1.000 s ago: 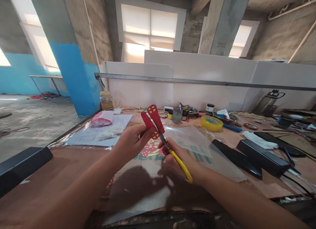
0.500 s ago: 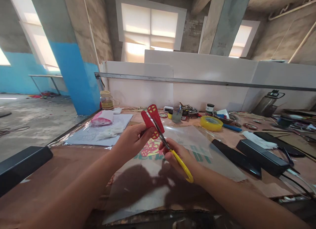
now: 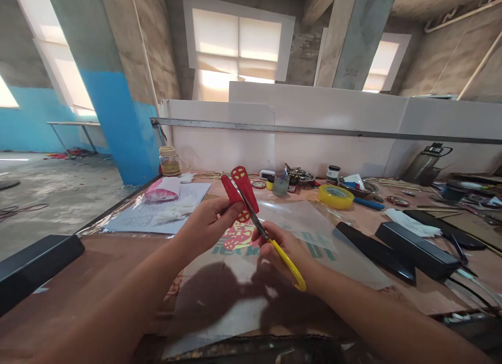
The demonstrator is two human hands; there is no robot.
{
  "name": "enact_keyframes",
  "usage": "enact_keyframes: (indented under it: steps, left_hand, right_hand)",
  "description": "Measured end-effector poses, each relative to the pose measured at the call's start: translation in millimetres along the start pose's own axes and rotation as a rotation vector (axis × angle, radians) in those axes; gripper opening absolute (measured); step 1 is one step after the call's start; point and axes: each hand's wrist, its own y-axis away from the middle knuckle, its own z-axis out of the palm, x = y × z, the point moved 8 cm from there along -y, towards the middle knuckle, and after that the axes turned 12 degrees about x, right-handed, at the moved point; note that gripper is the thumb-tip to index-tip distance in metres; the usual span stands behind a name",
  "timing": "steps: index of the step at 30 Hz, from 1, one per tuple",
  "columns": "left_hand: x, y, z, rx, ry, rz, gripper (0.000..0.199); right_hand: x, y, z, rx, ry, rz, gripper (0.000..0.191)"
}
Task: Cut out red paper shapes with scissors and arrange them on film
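Observation:
My left hand point(image 3: 214, 220) pinches a red cutout piece point(image 3: 246, 189) with yellowish cross-shaped marks at its rounded ends. In my right hand point(image 3: 284, 246) is a pair of scissors point(image 3: 288, 264) with yellow handles, the fingers wrapped around them. The blades point up and away from me and lie along a slit between two strips of the red piece. Below the hands, pink and cream patterned cutouts point(image 3: 237, 236) rest on a translucent sheet point(image 3: 219, 311) over green lettering. My fingers partly cover these cutouts.
Yellow tape roll point(image 3: 335, 195), black power bricks point(image 3: 418, 249) and a white cloth point(image 3: 413, 223) lie to the right. White papers point(image 3: 157, 217) and a glass jar point(image 3: 169, 162) are at the left. A dark bottle point(image 3: 421, 165) stands at the back right. A long black box point(image 3: 35, 264) sits at the left edge.
The red piece and both hands have shifted very slightly left. The scissors remain in the slit, and both grips look the same.

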Motion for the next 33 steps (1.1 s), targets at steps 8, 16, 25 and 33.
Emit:
enact_keyframes:
  steps: [8,16,25,33]
  left_hand:
    - [4.3,-0.6,-0.8,0.012,-0.013,0.005,0.038]
    - [1.0,0.1,-0.4,0.003,0.021,-0.001,0.038]
    - [-3.0,0.6,-1.0,0.001,0.029,-0.023,0.037]
    - [11.5,-1.8,-13.0,0.128,-0.102,0.073,0.032]
  right_hand:
    - [-10.0,1.5,-0.2,-0.007,0.042,0.02,0.069]
    - [-6.7,2.0,0.8,-0.01,0.007,0.058,0.065]
    - [-4.4,0.5,-0.5,-0.004,0.031,0.069,0.063]
    - [-7.2,2.0,-0.1,0.008,-0.003,0.07,0.064]
